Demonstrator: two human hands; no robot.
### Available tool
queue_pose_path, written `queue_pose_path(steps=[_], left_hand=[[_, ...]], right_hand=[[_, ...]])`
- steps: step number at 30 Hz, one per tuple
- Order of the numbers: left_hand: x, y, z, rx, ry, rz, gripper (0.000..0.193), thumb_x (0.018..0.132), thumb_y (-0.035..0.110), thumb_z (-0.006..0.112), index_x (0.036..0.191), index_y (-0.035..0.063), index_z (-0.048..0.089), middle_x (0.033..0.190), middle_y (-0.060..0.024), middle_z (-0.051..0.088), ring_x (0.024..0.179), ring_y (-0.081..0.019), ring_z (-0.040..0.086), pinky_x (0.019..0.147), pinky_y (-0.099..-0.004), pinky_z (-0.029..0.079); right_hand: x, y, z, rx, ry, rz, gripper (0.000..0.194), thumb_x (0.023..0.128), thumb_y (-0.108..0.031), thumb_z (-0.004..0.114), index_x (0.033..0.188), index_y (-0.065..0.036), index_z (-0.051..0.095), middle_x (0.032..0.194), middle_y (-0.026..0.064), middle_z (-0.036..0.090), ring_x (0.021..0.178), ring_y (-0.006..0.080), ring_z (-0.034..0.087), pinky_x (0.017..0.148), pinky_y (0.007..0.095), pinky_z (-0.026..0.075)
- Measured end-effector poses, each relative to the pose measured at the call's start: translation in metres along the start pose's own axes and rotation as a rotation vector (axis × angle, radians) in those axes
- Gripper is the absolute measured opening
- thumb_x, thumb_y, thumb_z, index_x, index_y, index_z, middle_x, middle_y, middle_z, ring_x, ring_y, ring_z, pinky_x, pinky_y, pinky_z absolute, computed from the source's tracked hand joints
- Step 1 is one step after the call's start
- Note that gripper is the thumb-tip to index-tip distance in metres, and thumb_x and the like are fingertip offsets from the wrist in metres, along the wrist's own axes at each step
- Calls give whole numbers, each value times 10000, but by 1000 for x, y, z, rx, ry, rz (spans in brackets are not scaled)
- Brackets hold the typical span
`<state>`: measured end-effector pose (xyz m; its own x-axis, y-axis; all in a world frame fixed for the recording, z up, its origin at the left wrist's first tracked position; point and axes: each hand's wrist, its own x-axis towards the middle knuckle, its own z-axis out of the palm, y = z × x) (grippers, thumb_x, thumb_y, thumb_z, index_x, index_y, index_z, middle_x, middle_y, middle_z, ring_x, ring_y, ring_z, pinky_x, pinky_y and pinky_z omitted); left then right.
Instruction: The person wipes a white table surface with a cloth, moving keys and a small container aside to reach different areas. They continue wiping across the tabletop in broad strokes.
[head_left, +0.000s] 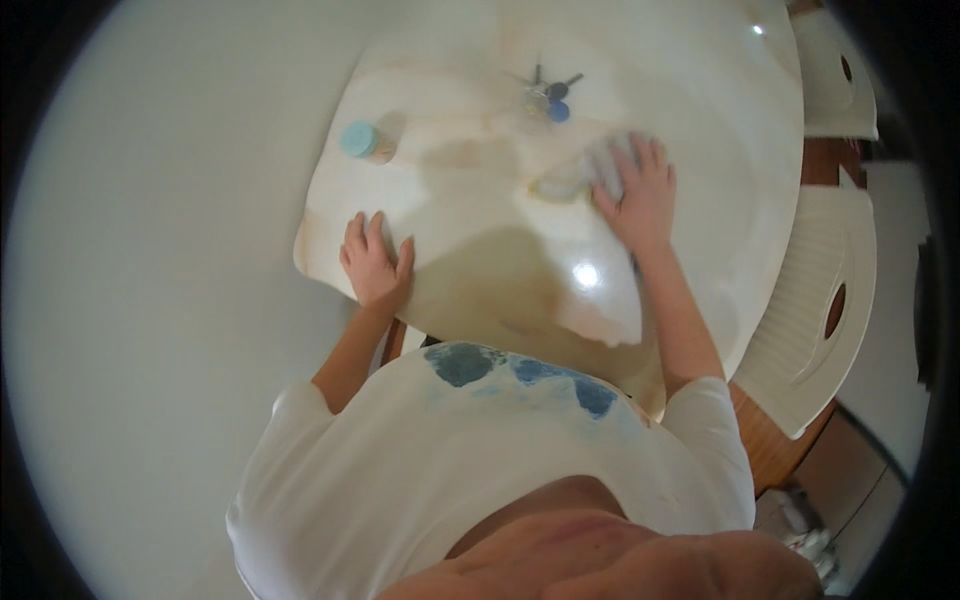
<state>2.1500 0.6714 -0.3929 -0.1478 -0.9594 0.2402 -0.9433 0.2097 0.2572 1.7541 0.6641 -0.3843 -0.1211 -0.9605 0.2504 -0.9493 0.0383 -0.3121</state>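
Observation:
A glossy pale tabletop with tan veins (465, 187) lies before me. My right hand (641, 187) presses, palm down, on a light cloth with a yellowish edge (562, 182), its fingers slightly spread over the cloth's right part. My left hand (377, 262) rests flat on the table near its front left edge, fingers apart, holding nothing. Beyond it stands a clear container with a turquoise lid (360, 139), which seems to hold toothpicks. Farther back, left of the cloth's far end, lies a bunch of keys (538, 97) with a blue round piece.
A pale wall (172, 285) runs close along the table's left side. White chairs with slotted backs (806, 300) (832, 75) stand along the right edge. Wooden flooring or furniture (772, 435) shows at the lower right, beside blurred items.

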Motion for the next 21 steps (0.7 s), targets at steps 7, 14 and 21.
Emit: queue_pose_path(steps=[7,14,21], left_hand=[[0,-6,0,52,-22,37,620,914,356,641,1423,47,467,1466,-262,411,1381,-410,358,1132,-520,249],[-8,-18,-2,-17,32,250,522,973,333,580,1428,95,486,1488,-272,394,1407,-396,345,1143,-514,242],[-10,1,-15,-147,-58,432,499,937,308,640,1387,117,538,1486,-236,426,1416,-411,339,1150,-520,262]], right_hand=[[8,5,13,-44,163,-145,606,832,-492,680,1324,-145,607,1461,182,457,1391,392,362,1116,588,288],[-32,-24,6,4,117,-155,678,839,-453,680,1413,-124,532,1490,214,427,1388,424,359,1160,539,259],[-188,-82,-26,39,121,-318,608,831,-452,700,1344,-143,598,1447,193,468,1375,386,384,1119,514,325]])
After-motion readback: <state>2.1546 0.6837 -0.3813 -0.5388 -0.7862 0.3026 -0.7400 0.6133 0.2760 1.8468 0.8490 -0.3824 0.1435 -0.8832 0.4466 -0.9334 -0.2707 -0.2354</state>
